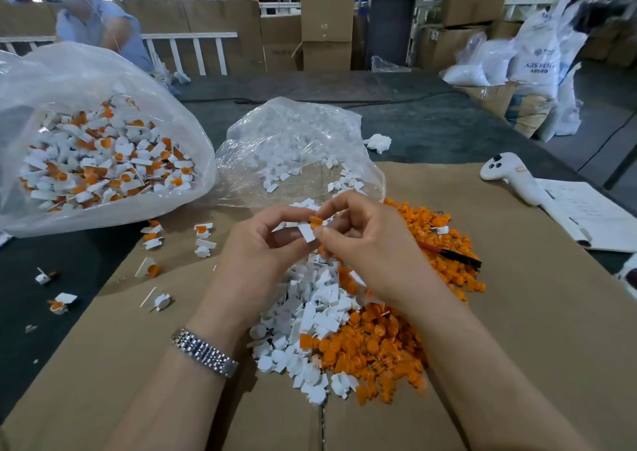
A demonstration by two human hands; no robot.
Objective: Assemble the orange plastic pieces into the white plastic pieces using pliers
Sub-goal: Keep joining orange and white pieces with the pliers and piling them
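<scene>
One view only, head-worn, wide-angle. Looks forward and down from the near edge of the cardboard sheet [517, 312], close over both forearms. Far edge and grey table [431, 123] sit upper frame; workshop beyond.

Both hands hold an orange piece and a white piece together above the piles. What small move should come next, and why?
Probably press the orange piece fully into the white piece. The left hand and right hand pinch the two together, and the orange one seems to sit only at the white one's edge. The pliers lie unused on the orange pile, so picking them up may follow.
</scene>
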